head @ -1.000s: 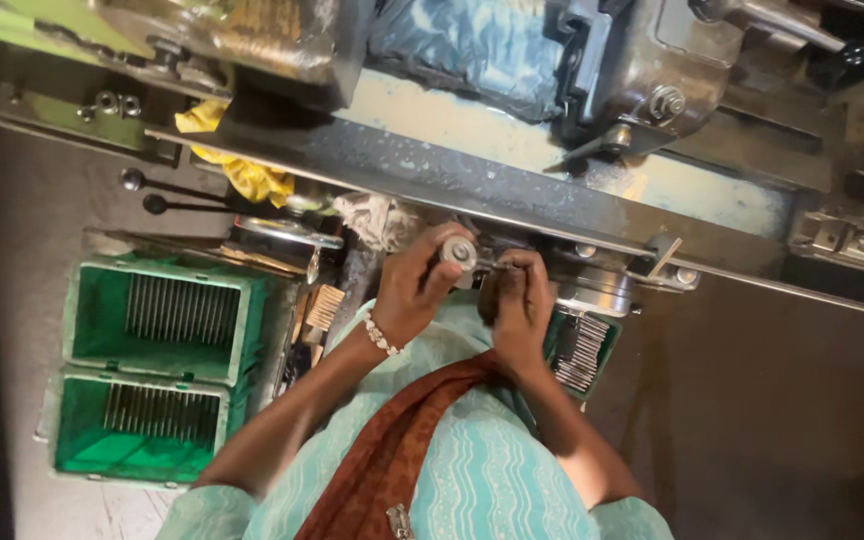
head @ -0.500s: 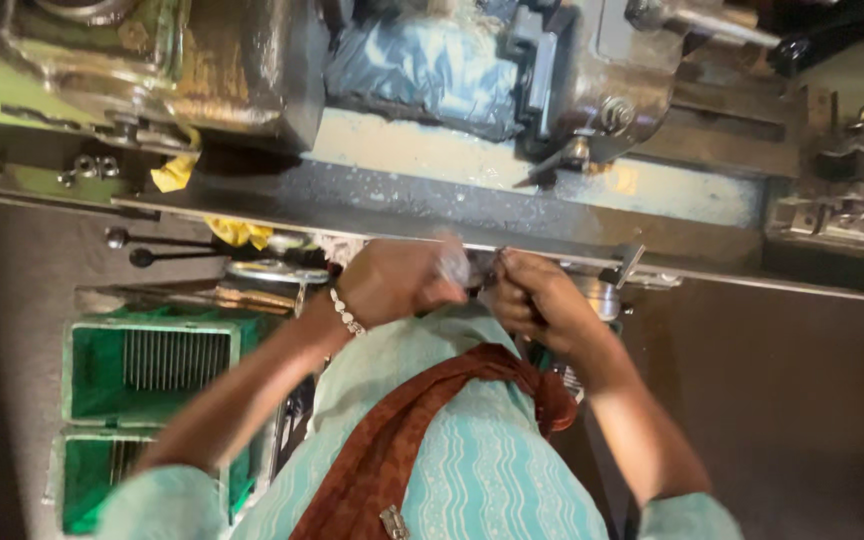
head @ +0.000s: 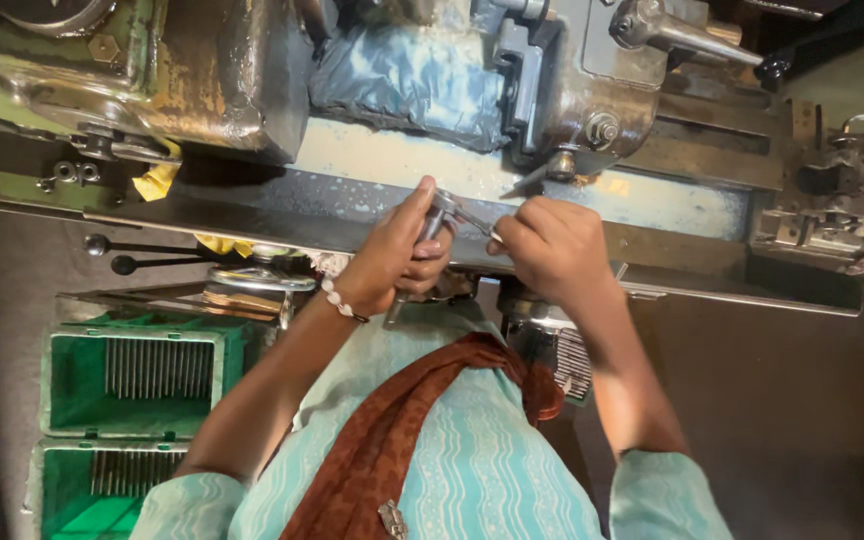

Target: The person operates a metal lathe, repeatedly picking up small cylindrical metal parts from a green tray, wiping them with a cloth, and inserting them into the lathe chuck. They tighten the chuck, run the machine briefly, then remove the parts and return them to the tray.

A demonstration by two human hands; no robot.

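Both my hands are up at the front edge of the lathe (head: 252, 90), right over the long steel rail (head: 202, 215). My left hand (head: 392, 260) is curled shut around a small metal part (head: 439, 212): thumb up along its left side, fingers wrapped underneath, so only the top of the shiny piece pokes out above my knuckles. A bead bracelet (head: 340, 300) sits on that wrist.

My right hand (head: 552, 250) is closed too, pinching a thin metal tool (head: 477, 222) that runs up and left from my fingertips to the part. So the part lies between the two hands, held in the left and just beside the right, with the tool bridging the small gap. I can't tell exactly how the tool's tip meets the part; it's too small.

Behind the hands, a blue cloth (head: 407, 80) is bundled on the machine, next to a grey housing (head: 572, 90). A yellow rag (head: 157, 182) hangs at the left. Down by my left elbow sit two green crates (head: 62, 345), one below the other, with ribbed metal showing inside. My rust-brown scarf (head: 402, 430) crosses my pale teal top (head: 492, 480).
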